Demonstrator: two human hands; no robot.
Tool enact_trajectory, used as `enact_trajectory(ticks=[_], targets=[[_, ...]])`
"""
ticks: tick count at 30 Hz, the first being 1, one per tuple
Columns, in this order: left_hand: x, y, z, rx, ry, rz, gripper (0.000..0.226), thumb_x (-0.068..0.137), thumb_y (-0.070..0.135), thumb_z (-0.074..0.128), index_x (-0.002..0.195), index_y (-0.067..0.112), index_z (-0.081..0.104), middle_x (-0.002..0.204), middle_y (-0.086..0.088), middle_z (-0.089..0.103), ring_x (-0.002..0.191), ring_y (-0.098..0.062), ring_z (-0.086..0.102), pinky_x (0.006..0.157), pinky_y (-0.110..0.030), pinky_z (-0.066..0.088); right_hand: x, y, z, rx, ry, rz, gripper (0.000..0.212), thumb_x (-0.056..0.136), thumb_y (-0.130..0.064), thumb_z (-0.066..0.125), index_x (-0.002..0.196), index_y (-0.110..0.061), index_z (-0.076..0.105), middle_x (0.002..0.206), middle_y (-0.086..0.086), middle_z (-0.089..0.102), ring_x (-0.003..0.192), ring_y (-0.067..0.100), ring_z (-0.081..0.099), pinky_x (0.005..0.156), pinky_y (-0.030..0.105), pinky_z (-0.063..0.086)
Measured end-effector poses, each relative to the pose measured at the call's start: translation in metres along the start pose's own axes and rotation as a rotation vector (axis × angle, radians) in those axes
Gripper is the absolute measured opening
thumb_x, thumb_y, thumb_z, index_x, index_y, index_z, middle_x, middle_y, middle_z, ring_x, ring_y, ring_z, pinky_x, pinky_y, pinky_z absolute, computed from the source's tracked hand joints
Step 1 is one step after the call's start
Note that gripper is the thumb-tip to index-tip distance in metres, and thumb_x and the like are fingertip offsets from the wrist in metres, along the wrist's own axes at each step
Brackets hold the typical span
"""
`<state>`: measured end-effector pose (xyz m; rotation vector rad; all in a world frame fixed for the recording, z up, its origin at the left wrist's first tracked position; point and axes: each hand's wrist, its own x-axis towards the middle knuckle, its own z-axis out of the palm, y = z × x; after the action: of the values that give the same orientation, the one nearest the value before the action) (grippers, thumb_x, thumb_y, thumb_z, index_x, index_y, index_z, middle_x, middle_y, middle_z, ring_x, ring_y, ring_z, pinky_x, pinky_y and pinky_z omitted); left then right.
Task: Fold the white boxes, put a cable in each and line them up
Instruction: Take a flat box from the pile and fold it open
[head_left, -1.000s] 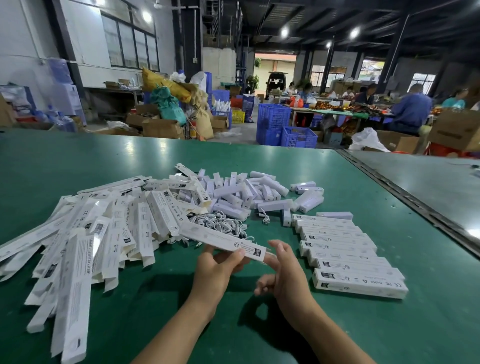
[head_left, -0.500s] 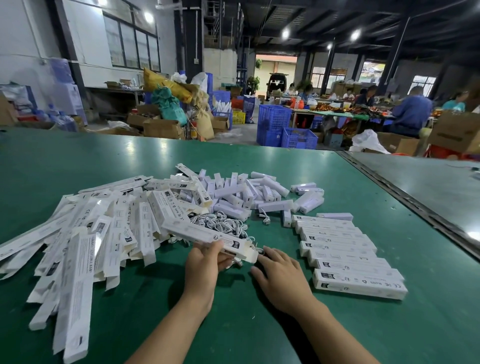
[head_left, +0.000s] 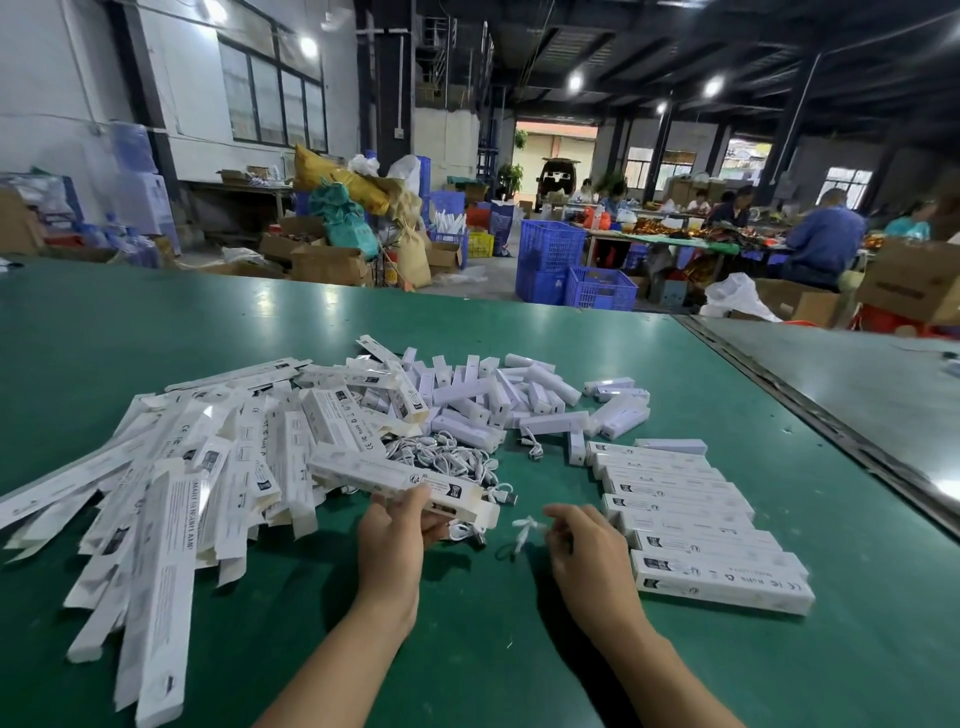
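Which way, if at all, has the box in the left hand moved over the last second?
Yes. The box shifted left, away from the row of finished boxes; the left hand grips it alone, the right hand pinches a cable.

Head-worn wide view, forward-down over table (head_left: 156, 332)
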<state>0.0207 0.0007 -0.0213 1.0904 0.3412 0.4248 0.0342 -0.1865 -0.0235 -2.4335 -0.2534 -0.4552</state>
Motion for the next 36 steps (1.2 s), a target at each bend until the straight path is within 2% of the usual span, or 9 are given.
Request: enact_trajectory(ticks=[2,5,8,12,17,23,28,33,36], targets=[[0.0,0.001,0.001,0.0,0.0,-0.003,0.01,0.094,0.008,0.061,0.086,0.009,0.055,0.079,-0.01,0.062,0.073,-0.023,0.062,0.07,-0.037,0.053,0.0,0.0,-0.003,0.042,0.034,-0.005,0.022,0.094,-0.007,0.059,0.111,-0.014,0.072,0.1,-0.007,0.058,0.082,0.001,0.055,0.078,0.005,0.038],[-0.001,0.002,0.001,-0.005,-0.001,-0.006,0.011,0.095,0.009,0.061,0.085,0.009,0.056,0.078,-0.01,0.064,0.072,-0.023,0.063,0.069,-0.036,0.053,-0.002,0.002,-0.007,0.066,-0.106,-0.059,0.02,0.093,-0.007,0.062,0.101,-0.019,0.076,0.094,-0.013,0.057,0.079,-0.006,0.054,0.075,-0.002,0.035],[-0.002,0.003,0.001,-0.007,-0.003,-0.007,0.011,0.095,0.008,0.06,0.084,0.008,0.056,0.078,-0.01,0.064,0.072,-0.023,0.063,0.068,-0.035,0.054,-0.007,0.002,-0.004,-0.012,-0.213,-0.1,0.018,0.093,-0.015,0.063,0.097,-0.025,0.076,0.095,-0.016,0.058,0.094,0.005,0.057,0.08,0.008,0.037],[-0.002,0.004,0.001,-0.017,-0.001,-0.015,0.009,0.095,0.007,0.059,0.087,0.009,0.057,0.08,-0.01,0.065,0.07,-0.02,0.063,0.066,-0.034,0.054,-0.008,0.0,-0.002,-0.092,-0.168,-0.141,0.021,0.094,-0.022,0.058,0.106,-0.027,0.075,0.111,-0.013,0.061,0.112,0.009,0.05,0.095,0.023,0.037],[-0.002,0.004,0.002,-0.02,0.001,-0.025,0.008,0.096,0.008,0.06,0.089,0.009,0.056,0.081,-0.008,0.064,0.069,-0.018,0.063,0.066,-0.032,0.054,-0.016,-0.008,-0.003,-0.166,-0.246,-0.21,0.046,0.087,-0.067,0.05,0.115,-0.035,0.068,0.113,-0.02,0.056,0.11,0.002,0.045,0.085,0.019,0.04],[-0.002,0.003,0.002,-0.011,0.012,-0.032,0.01,0.095,0.008,0.06,0.087,0.009,0.055,0.077,-0.006,0.063,0.066,-0.016,0.064,0.064,-0.03,0.056,-0.015,-0.009,-0.004,-0.188,-0.27,-0.238,0.032,0.091,-0.049,0.055,0.115,-0.033,0.069,0.121,-0.018,0.058,0.116,0.006,0.049,0.093,0.02,0.04],[-0.002,0.003,0.003,-0.012,0.002,-0.027,0.008,0.096,0.008,0.06,0.088,0.009,0.056,0.078,-0.007,0.064,0.069,-0.019,0.063,0.065,-0.031,0.056,-0.017,-0.011,-0.01,-0.237,-0.325,-0.244,0.058,0.083,-0.076,0.043,0.106,-0.03,0.071,0.117,-0.022,0.062,0.106,0.007,0.048,0.084,0.027,0.047],[-0.002,0.002,0.002,-0.009,-0.013,-0.04,0.006,0.096,0.008,0.06,0.09,0.009,0.056,0.079,-0.008,0.066,0.069,-0.02,0.064,0.067,-0.033,0.057,-0.017,-0.015,-0.011,-0.193,-0.33,-0.272,0.034,0.092,-0.05,0.053,0.101,-0.024,0.074,0.106,-0.014,0.064,0.095,0.011,0.046,0.083,0.023,0.039],[-0.001,0.001,0.002,-0.01,-0.011,-0.04,0.009,0.095,0.008,0.06,0.088,0.009,0.056,0.073,-0.005,0.066,0.065,-0.016,0.065,0.066,-0.033,0.056,-0.017,-0.014,-0.013,-0.169,-0.316,-0.293,0.03,0.09,-0.034,0.05,0.085,-0.015,0.073,0.093,-0.006,0.065,0.082,0.012,0.05,0.079,0.022,0.035]])
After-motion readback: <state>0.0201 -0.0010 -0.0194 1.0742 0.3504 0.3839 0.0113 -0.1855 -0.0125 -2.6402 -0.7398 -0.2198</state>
